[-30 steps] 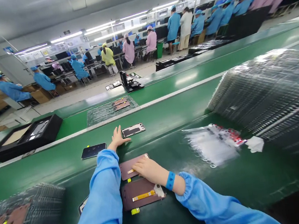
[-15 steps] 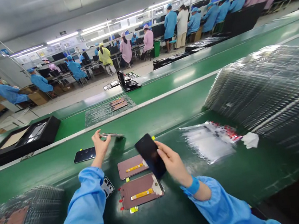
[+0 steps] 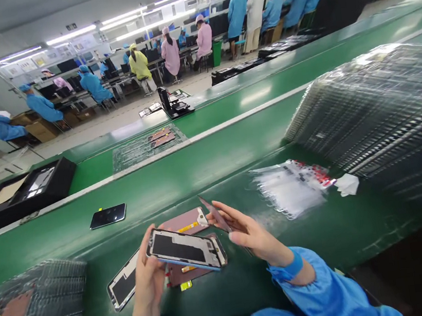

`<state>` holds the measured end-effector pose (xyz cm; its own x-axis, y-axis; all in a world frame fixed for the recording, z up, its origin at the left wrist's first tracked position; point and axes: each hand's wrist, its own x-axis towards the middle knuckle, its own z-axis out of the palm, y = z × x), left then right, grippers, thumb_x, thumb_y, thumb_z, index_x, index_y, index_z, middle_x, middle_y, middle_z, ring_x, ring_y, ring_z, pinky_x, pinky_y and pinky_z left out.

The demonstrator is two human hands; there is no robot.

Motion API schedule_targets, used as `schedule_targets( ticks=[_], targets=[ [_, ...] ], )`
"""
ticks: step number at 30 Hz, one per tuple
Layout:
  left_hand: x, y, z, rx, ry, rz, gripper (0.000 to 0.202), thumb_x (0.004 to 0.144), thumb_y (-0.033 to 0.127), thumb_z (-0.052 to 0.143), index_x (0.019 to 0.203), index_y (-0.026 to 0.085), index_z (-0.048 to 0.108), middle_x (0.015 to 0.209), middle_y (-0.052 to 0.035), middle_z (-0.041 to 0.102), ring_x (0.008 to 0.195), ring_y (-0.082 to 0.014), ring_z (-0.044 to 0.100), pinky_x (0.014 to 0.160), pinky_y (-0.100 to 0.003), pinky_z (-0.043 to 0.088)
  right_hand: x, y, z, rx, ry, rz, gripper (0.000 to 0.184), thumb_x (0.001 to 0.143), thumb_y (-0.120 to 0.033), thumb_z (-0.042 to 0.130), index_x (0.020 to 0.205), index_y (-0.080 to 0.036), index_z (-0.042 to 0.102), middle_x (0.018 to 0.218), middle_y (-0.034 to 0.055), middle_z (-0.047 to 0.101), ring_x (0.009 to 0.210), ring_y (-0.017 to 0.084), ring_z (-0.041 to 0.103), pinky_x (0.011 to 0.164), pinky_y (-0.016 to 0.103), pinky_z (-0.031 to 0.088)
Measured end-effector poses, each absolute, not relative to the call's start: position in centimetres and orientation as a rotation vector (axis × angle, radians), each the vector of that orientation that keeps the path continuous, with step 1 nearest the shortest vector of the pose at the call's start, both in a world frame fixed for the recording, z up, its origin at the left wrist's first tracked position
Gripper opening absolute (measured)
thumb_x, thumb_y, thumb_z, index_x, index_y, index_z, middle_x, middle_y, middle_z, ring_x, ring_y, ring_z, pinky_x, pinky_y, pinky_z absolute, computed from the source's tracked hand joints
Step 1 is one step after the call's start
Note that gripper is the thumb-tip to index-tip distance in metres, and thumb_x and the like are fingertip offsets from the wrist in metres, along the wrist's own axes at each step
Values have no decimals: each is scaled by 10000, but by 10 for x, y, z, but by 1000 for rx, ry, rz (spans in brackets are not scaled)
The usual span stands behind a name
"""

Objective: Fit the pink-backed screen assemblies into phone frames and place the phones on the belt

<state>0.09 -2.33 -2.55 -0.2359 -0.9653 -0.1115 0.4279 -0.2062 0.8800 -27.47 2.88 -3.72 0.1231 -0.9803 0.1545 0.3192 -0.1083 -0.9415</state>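
My left hand [image 3: 149, 277] is closed on a phone frame [image 3: 184, 249], held flat above the green bench with its open inner side up. My right hand [image 3: 250, 233] grips a thin screen panel [image 3: 215, 214] edge-on, just right of the frame. Under my hands lie two pinkish-brown panels with yellow flex strips [image 3: 186, 221], and another phone frame [image 3: 124, 286] lies at the left. A dark phone screen [image 3: 108, 215] rests alone on the green conveyor belt beyond.
Stacks of clear plastic trays stand at the right [image 3: 376, 110] and lower left [image 3: 32, 311]. A pile of film strips [image 3: 292, 186] lies mid-right. A black tray [image 3: 21, 193] sits on the far belt. Several workers in blue and pink coats work at distant benches.
My left hand has brought the phone frame from the belt back toward me. My right hand has turned the screen panel edge-on and lowered it beside the frame.
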Motion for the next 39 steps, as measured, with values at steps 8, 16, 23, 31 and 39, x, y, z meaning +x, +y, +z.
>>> schedule_targets(
  ticks=[8,16,23,31,39],
  targets=[
    [-15,2,-31,754,-1146,-1772,871,635,539,849,1403,276,532,1394,-115,571,1268,-318,551,1017,-331,500,-276,43,-22,-1806,863,-1091,620,925,-441,655,1468,-212,462,1505,142,401,1423,260,360,1186,423,303],
    [-16,2,-31,706,-1234,-1803,837,631,532,858,1380,292,574,1420,-96,560,1330,-309,507,1068,-311,460,-277,43,-21,-1862,874,-918,613,915,-474,648,1441,-193,502,1461,162,435,1375,262,420,1140,420,356],
    [-32,9,-23,633,-1278,-1765,735,679,417,863,1357,362,583,1410,-58,574,1301,-254,545,1033,-259,487,-263,50,-26,-1873,970,-991,679,882,-508,683,1456,-208,482,1458,156,424,1361,266,439,1131,391,386],
    [-39,12,-27,642,-1217,-1741,762,656,384,885,1354,358,580,1431,-56,553,1348,-258,497,1089,-283,448,-253,63,-35,-2008,1096,-1026,717,897,-501,670,1512,-267,387,1494,137,379,1382,257,412,1139,407,389],
    [-41,14,-24,624,-1201,-1774,777,663,373,883,1370,353,562,1425,-62,546,1355,-248,484,1105,-284,425,-252,64,-36,-2079,1119,-1041,706,919,-484,648,1530,-301,344,1491,136,375,1377,266,418,1121,422,416]
  ],
)
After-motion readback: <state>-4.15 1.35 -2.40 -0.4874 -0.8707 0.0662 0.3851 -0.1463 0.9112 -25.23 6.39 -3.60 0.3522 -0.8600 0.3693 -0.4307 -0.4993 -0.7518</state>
